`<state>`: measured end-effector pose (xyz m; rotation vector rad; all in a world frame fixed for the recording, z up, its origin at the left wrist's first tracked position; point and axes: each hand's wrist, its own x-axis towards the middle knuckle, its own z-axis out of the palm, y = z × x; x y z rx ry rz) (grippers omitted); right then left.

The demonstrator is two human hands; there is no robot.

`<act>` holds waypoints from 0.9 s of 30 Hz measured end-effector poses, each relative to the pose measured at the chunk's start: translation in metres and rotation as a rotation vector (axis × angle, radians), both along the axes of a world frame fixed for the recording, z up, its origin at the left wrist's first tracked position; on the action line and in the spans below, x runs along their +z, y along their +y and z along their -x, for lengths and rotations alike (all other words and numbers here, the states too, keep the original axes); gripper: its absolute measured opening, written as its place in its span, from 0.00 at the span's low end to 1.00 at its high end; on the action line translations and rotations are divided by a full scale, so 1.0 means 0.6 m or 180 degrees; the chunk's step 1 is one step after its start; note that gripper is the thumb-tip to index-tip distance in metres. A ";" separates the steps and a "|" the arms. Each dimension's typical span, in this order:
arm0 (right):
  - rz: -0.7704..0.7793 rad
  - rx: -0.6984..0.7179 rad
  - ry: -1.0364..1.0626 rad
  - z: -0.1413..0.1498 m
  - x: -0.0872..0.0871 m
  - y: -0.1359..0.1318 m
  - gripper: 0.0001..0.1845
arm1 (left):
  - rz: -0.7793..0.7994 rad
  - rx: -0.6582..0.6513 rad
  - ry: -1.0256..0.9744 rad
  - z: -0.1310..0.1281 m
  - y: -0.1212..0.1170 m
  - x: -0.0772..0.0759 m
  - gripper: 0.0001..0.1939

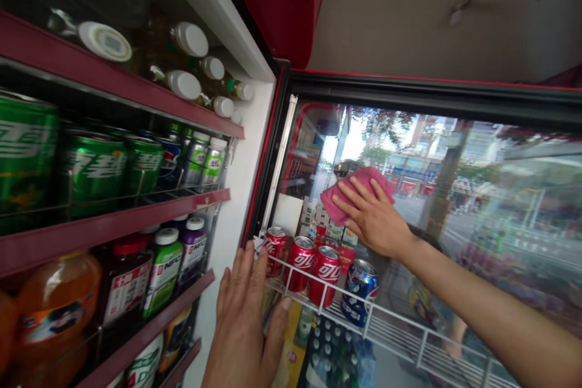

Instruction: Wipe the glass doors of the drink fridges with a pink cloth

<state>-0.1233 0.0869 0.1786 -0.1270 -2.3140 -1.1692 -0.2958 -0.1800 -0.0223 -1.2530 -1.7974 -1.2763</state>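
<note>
My right hand (370, 218) lies with spread fingers over a pink cloth (336, 203), pressing it flat to the inside of the glass door (409, 194) of a drinks fridge. My left hand (243, 321) is raised beside the door's hinge side, fingers stretched out, with no object visible in its grasp. A small white scrap (258, 244) shows by its fingertips; whether they touch cannot be made out. Just beyond it, red cola cans (297, 264) and a blue Pepsi can (359, 291) stand in the white wire door rack (395, 330).
At left, fridge shelves carry green cans (95, 170), white-capped bottles (186, 82), juice bottles (163, 267) and an orange drink bottle (63, 297). A black door frame (409, 94) runs across the top. Through the glass a street shows, and bottles (330, 345) stand below the rack.
</note>
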 end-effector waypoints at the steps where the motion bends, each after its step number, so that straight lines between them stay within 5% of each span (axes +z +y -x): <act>1: -0.0018 0.0089 -0.0151 0.029 0.002 -0.005 0.32 | 0.0002 0.0041 0.0002 0.002 -0.006 -0.004 0.44; 7: -0.0223 0.0686 -0.0866 0.195 -0.007 -0.028 0.28 | -0.0049 0.0285 -0.0165 -0.014 -0.021 -0.011 0.43; 12: -0.0284 0.0779 -0.1141 0.248 -0.011 -0.032 0.27 | -0.0051 0.0461 -0.0266 -0.034 -0.016 -0.015 0.42; 18: -0.0267 0.0883 -0.1206 0.182 0.000 -0.004 0.25 | 0.0177 0.0300 -0.0149 -0.047 0.004 -0.027 0.43; 27: -0.0061 0.0534 -0.1159 -0.037 -0.003 0.040 0.32 | 0.0121 -0.0241 -0.0019 -0.140 0.059 -0.013 0.43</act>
